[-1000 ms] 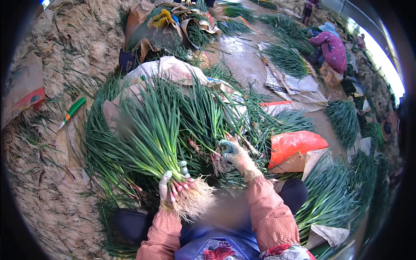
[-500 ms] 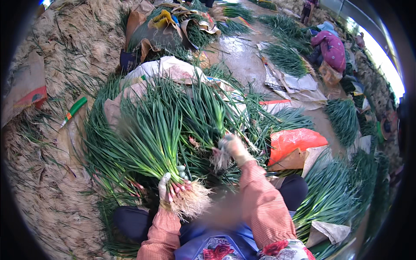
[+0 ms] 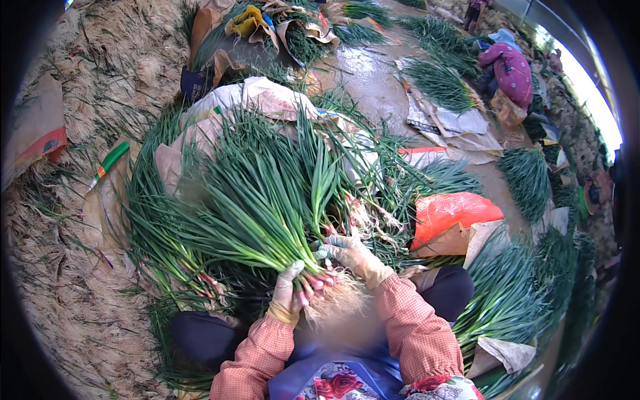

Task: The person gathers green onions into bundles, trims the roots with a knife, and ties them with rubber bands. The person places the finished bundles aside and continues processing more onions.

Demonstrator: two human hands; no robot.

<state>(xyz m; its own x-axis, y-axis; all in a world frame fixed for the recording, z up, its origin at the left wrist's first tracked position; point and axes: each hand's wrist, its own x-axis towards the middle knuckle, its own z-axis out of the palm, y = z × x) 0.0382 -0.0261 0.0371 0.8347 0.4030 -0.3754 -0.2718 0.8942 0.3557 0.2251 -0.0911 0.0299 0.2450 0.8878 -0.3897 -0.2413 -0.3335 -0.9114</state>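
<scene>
Clasping the scallion bunch (image 3: pixel 277 217), the left hand (image 3: pixel 287 288) was closed; the right hand (image 3: pixel 352 257) curled at the stems, hold unclear.

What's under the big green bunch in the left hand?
More green stalks stick out past the left side of the bunch, and a pale sheet shows beyond its tips. What lies straight under its leaves is covered, so I can't tell.

The left hand (image 3: pixel 285 288) is partly hidden behind the onion bunch (image 3: pixel 273 220); the lower edge cuts the apron (image 3: pixel 337 383).
</scene>
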